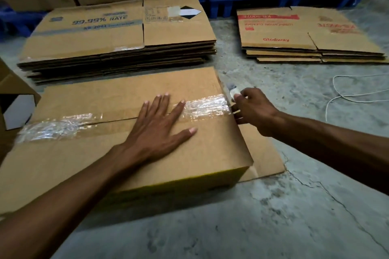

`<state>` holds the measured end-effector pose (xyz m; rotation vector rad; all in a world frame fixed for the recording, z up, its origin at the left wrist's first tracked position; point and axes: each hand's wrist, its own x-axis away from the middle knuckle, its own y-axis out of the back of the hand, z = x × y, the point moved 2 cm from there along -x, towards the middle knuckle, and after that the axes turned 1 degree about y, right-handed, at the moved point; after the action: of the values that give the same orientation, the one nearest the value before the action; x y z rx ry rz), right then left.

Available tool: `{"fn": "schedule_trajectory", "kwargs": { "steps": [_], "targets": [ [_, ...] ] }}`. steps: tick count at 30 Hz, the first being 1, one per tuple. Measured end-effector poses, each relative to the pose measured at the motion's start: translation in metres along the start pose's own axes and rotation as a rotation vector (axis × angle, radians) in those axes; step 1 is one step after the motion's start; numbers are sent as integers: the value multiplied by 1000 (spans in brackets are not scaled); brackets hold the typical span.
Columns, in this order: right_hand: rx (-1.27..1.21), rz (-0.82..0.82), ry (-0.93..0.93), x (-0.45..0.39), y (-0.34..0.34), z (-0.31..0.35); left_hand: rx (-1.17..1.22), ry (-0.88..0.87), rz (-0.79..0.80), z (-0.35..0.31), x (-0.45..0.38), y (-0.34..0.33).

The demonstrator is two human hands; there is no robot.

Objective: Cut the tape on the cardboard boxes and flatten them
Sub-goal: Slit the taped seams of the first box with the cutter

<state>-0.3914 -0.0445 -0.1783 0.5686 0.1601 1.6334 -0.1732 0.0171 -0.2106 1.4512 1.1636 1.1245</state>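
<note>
On the concrete floor [273, 206], just in front of the flattened stack [117, 33], left hand [160, 124] lies flat on the taped box [126, 153] while right hand [252, 107] pinches a small cutter [232, 90] at the tape [202, 105] end, so I'd keep it shallow, slicing clear of those fingers.

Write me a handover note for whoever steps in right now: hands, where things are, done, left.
Left hand: flat, fingers spread, pressing on top of the taped box.
Right hand: grips a small cutter at the box's right edge, where the clear tape ends.
Tape runs across the top seam; whether it is cut anywhere, I cannot tell. The box is not yet flattened.
Done: a tall stack of flattened boxes behind it, a shorter stack with red print to the right.
Left: slit the tape along the seam, open the flaps, flatten, stack.
</note>
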Motion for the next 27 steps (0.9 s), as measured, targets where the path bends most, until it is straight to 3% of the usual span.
{"fn": "schedule_trajectory", "kwargs": {
  "steps": [4, 7, 10, 13, 17, 19, 27],
  "targets": [
    [83, -46, 76, -31, -11, 13, 0, 53, -37, 16, -43, 1],
    [127, -87, 22, -49, -1, 2, 8, 69, -61, 27, -69, 8],
    [503, -117, -88, -47, 20, -40, 19, 90, -72, 33, -81, 9],
    [952, 38, -107, -21, 29, -85, 10, 94, -102, 31, -83, 6],
    [1004, 559, 257, 30, -11, -106, 25, 94, -121, 29, -81, 5],
    [1004, 736, 455, 54, -42, -107, 36, 106, -134, 29, -80, 5],
    [1158, 801, 1080, 102, -131, -112, 26, 117, -210, 25, -70, 7]
  ]
}}
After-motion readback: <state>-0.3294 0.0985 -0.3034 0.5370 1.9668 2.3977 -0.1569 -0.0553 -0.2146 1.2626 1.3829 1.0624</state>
